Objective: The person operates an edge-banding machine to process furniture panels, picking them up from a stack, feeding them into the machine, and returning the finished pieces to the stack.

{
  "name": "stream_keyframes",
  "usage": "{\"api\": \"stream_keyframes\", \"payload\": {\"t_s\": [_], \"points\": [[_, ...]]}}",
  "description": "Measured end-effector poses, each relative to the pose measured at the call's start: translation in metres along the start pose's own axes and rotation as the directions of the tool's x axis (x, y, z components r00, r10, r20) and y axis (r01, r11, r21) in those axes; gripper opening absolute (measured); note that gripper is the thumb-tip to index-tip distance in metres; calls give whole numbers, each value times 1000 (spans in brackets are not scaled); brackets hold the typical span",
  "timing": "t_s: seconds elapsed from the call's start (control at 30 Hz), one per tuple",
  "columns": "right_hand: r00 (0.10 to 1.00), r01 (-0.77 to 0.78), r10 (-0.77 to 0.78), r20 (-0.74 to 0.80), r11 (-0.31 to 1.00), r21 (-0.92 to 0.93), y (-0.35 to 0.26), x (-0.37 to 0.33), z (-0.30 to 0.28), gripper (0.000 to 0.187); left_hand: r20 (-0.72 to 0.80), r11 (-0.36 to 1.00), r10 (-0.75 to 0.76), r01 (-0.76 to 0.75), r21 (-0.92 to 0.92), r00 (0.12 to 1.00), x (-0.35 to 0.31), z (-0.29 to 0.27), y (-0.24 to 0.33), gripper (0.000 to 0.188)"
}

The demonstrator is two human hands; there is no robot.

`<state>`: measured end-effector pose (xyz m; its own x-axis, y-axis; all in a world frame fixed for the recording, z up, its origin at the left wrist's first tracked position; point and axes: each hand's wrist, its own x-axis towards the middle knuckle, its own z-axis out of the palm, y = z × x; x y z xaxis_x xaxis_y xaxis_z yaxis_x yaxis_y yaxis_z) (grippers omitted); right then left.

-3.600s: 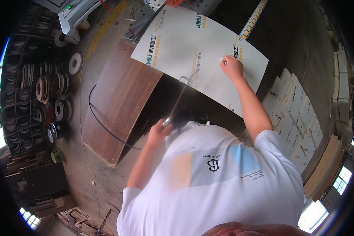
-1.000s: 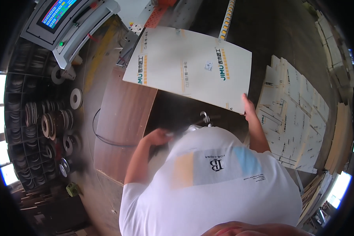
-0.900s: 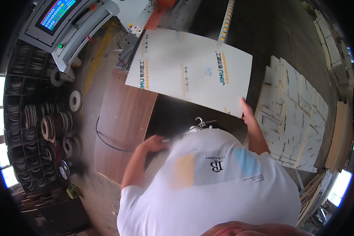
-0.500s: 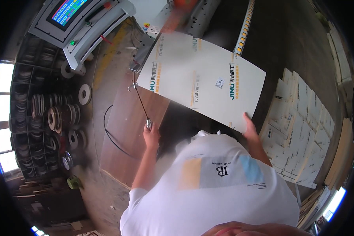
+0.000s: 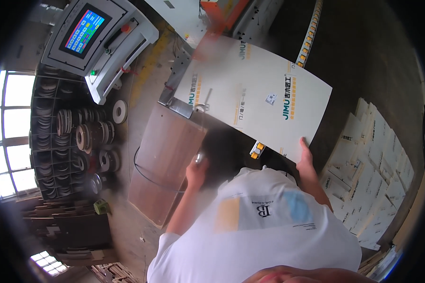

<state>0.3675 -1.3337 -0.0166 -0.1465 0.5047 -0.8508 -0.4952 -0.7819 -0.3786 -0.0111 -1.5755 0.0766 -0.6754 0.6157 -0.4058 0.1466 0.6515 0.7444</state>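
Observation:
My right hand (image 5: pixel 306 160) grips the near right corner of a white printed panel (image 5: pixel 259 94), thumb on top and fingers hidden beneath. The panel lies flat on a machine, its near edge overhanging. My left hand (image 5: pixel 195 174) is closed round the silver handle of a long thin metal tool, apparently an air blow gun (image 5: pixel 199 158). Its slim rod, blurred, points away toward the panel's left edge, with a hook-like part over that edge. Beside this hand a black hose (image 5: pixel 148 175) curves across a brown wood-look board (image 5: pixel 163 165).
A machine control panel with a lit screen (image 5: pixel 85 29) stands at the far left. Rolls of edge banding (image 5: pixel 94 135) fill a rack on the left. A roller rail (image 5: pixel 309 35) runs behind the panel. Stacked white boards (image 5: pixel 368 174) lie to the right.
The tool's rod has swung right, from beside the panel to over its left edge, and my left hand has shifted right. My right hand stays on the panel's corner. The view has shifted.

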Motion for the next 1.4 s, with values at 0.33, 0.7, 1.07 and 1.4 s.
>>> {"api": "stream_keyframes", "payload": {"t_s": [0.33,0.7,1.07,1.4], "points": [[999,43,-43,5,998,-53,-78,87,6,69,-53,640,470,-298,708,881,18,-25,91,27],[952,256,-258,-163,966,-31,-111,101,-24,62,-423,595,755,-251,764,501,247,-170,188,13],[869,-97,-45,-492,961,-258,167,-87,-242,41,-398,861,498,-384,334,770,485,-241,97,43],[759,19,90,-645,987,159,300,-131,-229,39,-551,851,151,-391,-350,821,441,-87,145,32]]}}
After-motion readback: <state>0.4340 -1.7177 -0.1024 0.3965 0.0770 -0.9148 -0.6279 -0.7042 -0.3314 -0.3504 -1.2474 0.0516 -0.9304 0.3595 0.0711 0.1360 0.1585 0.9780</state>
